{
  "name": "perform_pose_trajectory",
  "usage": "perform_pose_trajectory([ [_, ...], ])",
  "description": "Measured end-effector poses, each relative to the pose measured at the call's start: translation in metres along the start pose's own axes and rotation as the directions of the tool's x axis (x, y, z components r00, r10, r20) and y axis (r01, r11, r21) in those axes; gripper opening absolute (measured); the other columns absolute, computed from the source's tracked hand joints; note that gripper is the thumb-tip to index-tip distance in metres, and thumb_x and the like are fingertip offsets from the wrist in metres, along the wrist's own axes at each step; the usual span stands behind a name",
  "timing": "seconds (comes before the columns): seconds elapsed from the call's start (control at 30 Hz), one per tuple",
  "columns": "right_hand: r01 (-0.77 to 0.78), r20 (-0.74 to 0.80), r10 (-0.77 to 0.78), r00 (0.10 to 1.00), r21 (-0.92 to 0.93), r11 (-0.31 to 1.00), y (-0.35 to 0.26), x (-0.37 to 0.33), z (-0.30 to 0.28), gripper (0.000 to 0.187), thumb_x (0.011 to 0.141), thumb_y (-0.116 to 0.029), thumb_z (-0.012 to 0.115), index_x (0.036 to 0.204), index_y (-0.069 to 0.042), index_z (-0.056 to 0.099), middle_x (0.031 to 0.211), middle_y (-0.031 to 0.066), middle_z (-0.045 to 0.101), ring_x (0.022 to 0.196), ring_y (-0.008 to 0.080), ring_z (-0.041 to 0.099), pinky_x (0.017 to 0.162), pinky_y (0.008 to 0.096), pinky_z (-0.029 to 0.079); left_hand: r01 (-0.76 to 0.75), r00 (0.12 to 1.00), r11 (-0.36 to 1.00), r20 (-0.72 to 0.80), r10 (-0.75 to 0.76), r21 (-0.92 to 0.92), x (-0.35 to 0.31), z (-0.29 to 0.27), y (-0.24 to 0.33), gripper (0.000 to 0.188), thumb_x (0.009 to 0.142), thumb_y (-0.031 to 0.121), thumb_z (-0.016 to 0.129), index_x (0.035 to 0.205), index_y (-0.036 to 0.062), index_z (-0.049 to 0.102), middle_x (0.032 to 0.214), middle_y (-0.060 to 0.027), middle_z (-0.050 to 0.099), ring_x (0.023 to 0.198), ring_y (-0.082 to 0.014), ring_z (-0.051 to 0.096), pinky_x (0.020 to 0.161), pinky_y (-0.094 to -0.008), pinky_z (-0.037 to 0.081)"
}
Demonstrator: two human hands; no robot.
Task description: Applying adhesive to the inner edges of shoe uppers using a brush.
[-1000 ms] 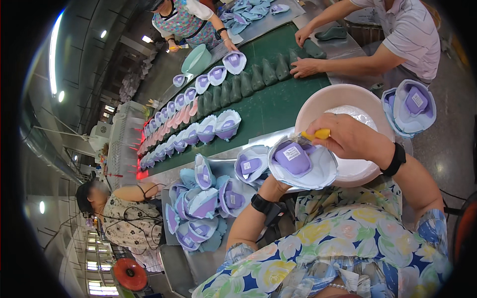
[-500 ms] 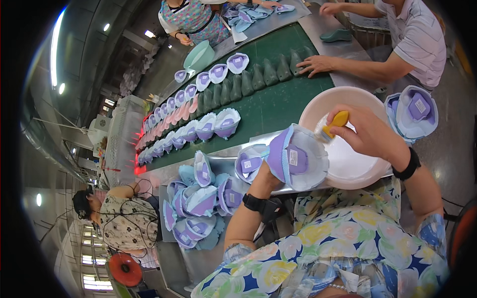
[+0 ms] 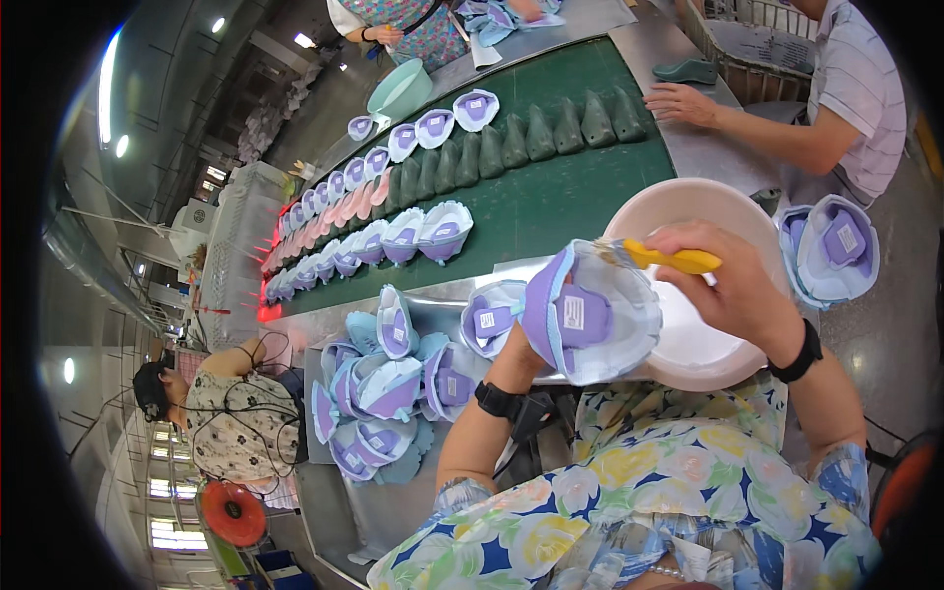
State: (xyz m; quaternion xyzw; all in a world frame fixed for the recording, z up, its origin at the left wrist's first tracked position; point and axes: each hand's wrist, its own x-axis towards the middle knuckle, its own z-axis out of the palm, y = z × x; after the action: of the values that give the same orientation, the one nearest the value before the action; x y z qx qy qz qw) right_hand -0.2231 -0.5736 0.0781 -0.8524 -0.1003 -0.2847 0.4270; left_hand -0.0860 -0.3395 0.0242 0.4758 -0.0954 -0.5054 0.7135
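1. Gripping a brush [image 3: 688, 260] by its yellow handle, the right hand [image 3: 726, 273] has its fingers closed around it above the pink bowl [image 3: 678, 202].
2. The brush's bristles are at the far edge of a purple and pale blue shoe top [image 3: 615, 334], in front of the person and just left of the bowl.
3. The left hand [image 3: 523, 346] supports that shoe top from its left side and behind; its fingers are hidden, so I cannot tell how they are bent.
4. Another shoe top [image 3: 487, 320] lies just beside the left hand, and a heap of shoe tops [image 3: 388, 388] sits further left.
5. A pair of shoe tops [image 3: 836, 246] sits to the right of the bowl.
6. Beyond, a green belt [image 3: 551, 206] carries a row of dark green foot molds [image 3: 539, 140], pink pieces [image 3: 344, 218] and two rows of shoe tops [image 3: 401, 239].
7. Across the belt, a co-worker's hand [image 3: 680, 103] rests on the metal table near a loose mold [image 3: 685, 71].
8. A mint green bowl [image 3: 401, 88] stands at the far side, near a worker in a patterned apron [image 3: 413, 25].
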Motion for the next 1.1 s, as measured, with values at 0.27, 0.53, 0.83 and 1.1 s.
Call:
perform_pose_trajectory([
  [0.27, -0.332, 0.061, 0.328, 0.943, 0.064, 0.941, 0.025, 0.011, 0.01, 0.015, 0.091, -0.01, 0.07, 0.099, 0.001, 0.063, 0.082, 0.0123, 0.068, 0.072, 0.0236, 0.067, 0.069, 0.0333, 0.051, -0.328, 0.785, 0.615, -0.155, 0.6, 0.717, 0.018, -0.125, -0.03, 0.043, 0.104, 0.025, 0.053, 0.144, 0.0074, 0.047, 0.12, -0.0082, 0.066, 0.102, -0.0193, 0.067, 0.086, -0.0319, 0.058],
  [0.53, -0.585, 0.053, 0.588, 0.807, 0.207, 0.784, 0.037, -0.04, -0.02, 0.012, 0.092, -0.004, 0.065, 0.102, 0.001, 0.061, 0.094, 0.0098, 0.069, 0.089, 0.0166, 0.068, 0.082, 0.0283, 0.052, -0.321, 0.822, 0.936, -0.449, 0.35, 0.142, 0.095, -0.21, 0.023, 0.044, 0.1, 0.006, 0.052, 0.142, 0.0127, 0.04, 0.124, -0.0109, 0.058, 0.1, -0.0249, 0.065, 0.076, -0.0386, 0.058],
  [0.83, -0.708, 0.159, 0.692, 0.705, 0.09, 0.7, 0.045, -0.054, -0.03, 0.014, 0.094, -0.006, 0.063, 0.106, 0.001, 0.059, 0.094, 0.0104, 0.069, 0.087, 0.0159, 0.068, 0.079, 0.0275, 0.052, -0.051, 0.81, 0.466, -0.237, 0.537, 0.883, 0.073, -0.257, 0.049, 0.063, 0.078, -0.014, 0.049, 0.137, 0.0085, 0.056, 0.125, -0.0194, 0.064, 0.105, -0.0277, 0.068, 0.094, -0.0381, 0.051],
  [1.1, -0.57, 0.251, 0.558, 0.791, -0.028, 0.821, 0.06, -0.03, -0.005, 0.017, 0.093, -0.011, 0.066, 0.103, 0.001, 0.06, 0.084, 0.0126, 0.067, 0.076, 0.0199, 0.067, 0.071, 0.0315, 0.05, 0.32, 0.871, 0.071, -0.323, 0.37, 0.945, -0.058, -0.195, 0.022, 0.047, 0.087, 0.012, 0.065, 0.13, -0.0035, 0.058, 0.124, -0.0242, 0.066, 0.118, -0.0372, 0.062, 0.103, -0.0407, 0.047],
])
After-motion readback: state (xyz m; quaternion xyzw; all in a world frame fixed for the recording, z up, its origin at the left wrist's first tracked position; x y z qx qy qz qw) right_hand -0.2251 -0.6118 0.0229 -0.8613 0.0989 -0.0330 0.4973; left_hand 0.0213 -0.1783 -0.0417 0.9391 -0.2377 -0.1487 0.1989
